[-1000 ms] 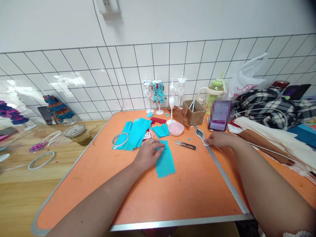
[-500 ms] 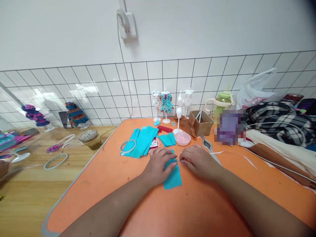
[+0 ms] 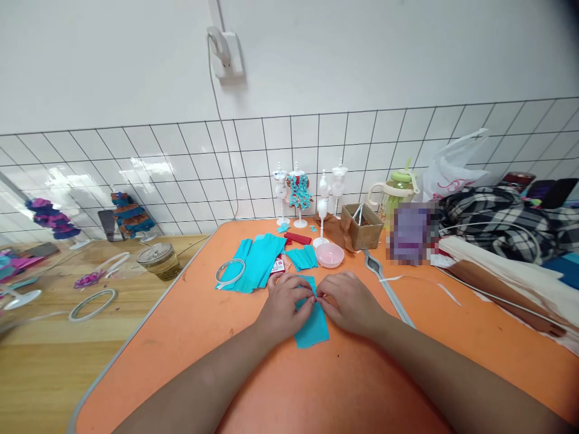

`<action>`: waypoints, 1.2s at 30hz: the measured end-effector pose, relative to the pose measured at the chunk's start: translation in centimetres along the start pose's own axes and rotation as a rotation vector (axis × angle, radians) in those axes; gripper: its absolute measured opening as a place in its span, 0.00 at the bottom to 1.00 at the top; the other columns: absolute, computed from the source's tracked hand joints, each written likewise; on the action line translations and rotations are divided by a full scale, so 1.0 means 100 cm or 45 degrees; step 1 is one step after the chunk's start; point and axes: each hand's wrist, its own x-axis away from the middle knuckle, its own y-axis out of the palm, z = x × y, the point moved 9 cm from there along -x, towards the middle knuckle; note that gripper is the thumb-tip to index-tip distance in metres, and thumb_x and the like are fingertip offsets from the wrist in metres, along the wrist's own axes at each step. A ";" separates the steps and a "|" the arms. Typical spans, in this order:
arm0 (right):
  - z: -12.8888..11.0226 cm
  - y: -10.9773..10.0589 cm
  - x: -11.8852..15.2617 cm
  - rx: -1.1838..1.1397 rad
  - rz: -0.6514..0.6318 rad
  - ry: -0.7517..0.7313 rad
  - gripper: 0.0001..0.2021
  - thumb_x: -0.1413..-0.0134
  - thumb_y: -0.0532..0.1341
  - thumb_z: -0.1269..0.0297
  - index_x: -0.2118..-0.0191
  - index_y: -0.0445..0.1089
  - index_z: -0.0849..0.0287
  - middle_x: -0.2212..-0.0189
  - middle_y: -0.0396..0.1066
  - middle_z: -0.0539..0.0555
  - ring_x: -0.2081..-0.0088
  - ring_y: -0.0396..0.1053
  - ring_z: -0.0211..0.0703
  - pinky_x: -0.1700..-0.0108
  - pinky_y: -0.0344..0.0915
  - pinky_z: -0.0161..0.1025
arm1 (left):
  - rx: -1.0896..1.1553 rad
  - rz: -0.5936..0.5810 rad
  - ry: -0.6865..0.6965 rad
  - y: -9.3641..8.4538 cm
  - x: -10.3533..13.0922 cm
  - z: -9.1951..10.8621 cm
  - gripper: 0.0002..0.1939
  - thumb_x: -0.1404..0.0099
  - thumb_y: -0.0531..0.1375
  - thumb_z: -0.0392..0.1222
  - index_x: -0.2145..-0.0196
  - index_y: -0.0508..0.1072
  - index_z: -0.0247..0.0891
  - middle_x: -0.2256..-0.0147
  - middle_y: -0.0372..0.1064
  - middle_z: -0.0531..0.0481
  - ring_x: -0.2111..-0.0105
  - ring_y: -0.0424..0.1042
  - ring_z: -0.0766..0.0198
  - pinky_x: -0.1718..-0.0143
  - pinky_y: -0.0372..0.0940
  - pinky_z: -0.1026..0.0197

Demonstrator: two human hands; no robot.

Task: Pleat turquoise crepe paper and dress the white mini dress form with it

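A blue rectangular strip (image 3: 312, 330) lies on the orange table (image 3: 181, 361) in front of me. My left hand (image 3: 287, 304) rests over its left side, thumb and fingertips pinched together near its middle. From the right, my right hand (image 3: 348, 301) meets it at the strip's right edge, its fingertips also pinched. Whatever sits between the fingertips is too small to make out. Beyond my left hand are larger blue sheets (image 3: 260, 259) with a tape roll (image 3: 230, 272) on them, and a smaller blue piece (image 3: 303, 258).
A pink bowl (image 3: 330, 255), small white mannequins (image 3: 322, 208), a cardboard box (image 3: 362, 226) and a green-lidded bottle (image 3: 400, 187) stand behind. Grey scissors or tongs (image 3: 389, 286) lie right. On the wooden table to the left are a glass jar (image 3: 159, 261) and another tape roll (image 3: 93, 305).
My right hand has come closer to my left, and their fingertips now meet over the blue strip. The view has shifted slightly. A person's hand at the far left is out of view.
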 end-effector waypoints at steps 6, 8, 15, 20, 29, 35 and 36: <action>-0.029 -0.015 0.007 0.235 0.313 -0.394 0.07 0.41 0.54 0.72 0.67 0.68 0.58 0.72 0.72 0.50 0.69 0.63 0.38 0.55 0.56 0.42 | 0.332 0.096 -0.071 -0.006 -0.005 -0.007 0.09 0.41 0.58 0.36 0.72 0.78 0.41 0.66 0.76 0.50 0.60 0.69 0.59 0.54 0.59 0.53; -0.033 -0.020 0.013 0.306 0.401 -0.502 0.07 0.41 0.55 0.73 0.62 0.69 0.58 0.70 0.73 0.50 0.69 0.63 0.38 0.53 0.56 0.44 | 0.455 0.108 -0.128 -0.008 -0.005 -0.009 0.09 0.42 0.58 0.36 0.74 0.78 0.41 0.67 0.76 0.49 0.62 0.71 0.60 0.55 0.61 0.55; -0.044 -0.038 0.022 0.176 0.498 -0.571 0.09 0.42 0.54 0.74 0.62 0.69 0.57 0.69 0.75 0.50 0.71 0.64 0.37 0.54 0.60 0.42 | 0.610 0.142 -0.183 -0.006 -0.006 -0.009 0.09 0.41 0.58 0.37 0.74 0.78 0.39 0.68 0.76 0.48 0.64 0.72 0.61 0.59 0.66 0.59; -0.014 -0.051 0.006 -0.066 0.316 -0.325 0.12 0.42 0.52 0.73 0.66 0.72 0.56 0.67 0.76 0.52 0.66 0.68 0.38 0.59 0.60 0.38 | 0.548 0.284 -0.269 -0.017 -0.007 -0.044 0.11 0.37 0.56 0.41 0.72 0.78 0.40 0.64 0.76 0.48 0.59 0.72 0.60 0.53 0.65 0.56; 0.198 -0.007 0.066 -0.449 -0.572 1.073 0.06 0.53 0.59 0.68 0.70 0.73 0.60 0.77 0.74 0.51 0.70 0.71 0.41 0.68 0.60 0.34 | 0.489 0.192 -0.081 -0.008 -0.006 -0.030 0.15 0.34 0.55 0.41 0.52 0.73 0.45 0.49 0.69 0.48 0.47 0.65 0.57 0.45 0.58 0.50; 0.204 0.008 0.077 -0.273 -0.689 1.101 0.15 0.56 0.61 0.70 0.59 0.64 0.58 0.76 0.73 0.49 0.73 0.69 0.38 0.73 0.57 0.32 | 0.427 0.226 -0.043 -0.009 -0.007 -0.030 0.13 0.33 0.54 0.40 0.54 0.75 0.45 0.53 0.72 0.48 0.50 0.67 0.58 0.48 0.61 0.52; 0.208 0.009 0.077 -0.199 -0.685 1.107 0.14 0.57 0.62 0.70 0.61 0.64 0.58 0.75 0.72 0.50 0.72 0.69 0.39 0.73 0.56 0.32 | 0.424 0.232 -0.039 -0.010 -0.007 -0.030 0.13 0.33 0.54 0.40 0.53 0.75 0.45 0.53 0.72 0.48 0.50 0.67 0.58 0.48 0.61 0.52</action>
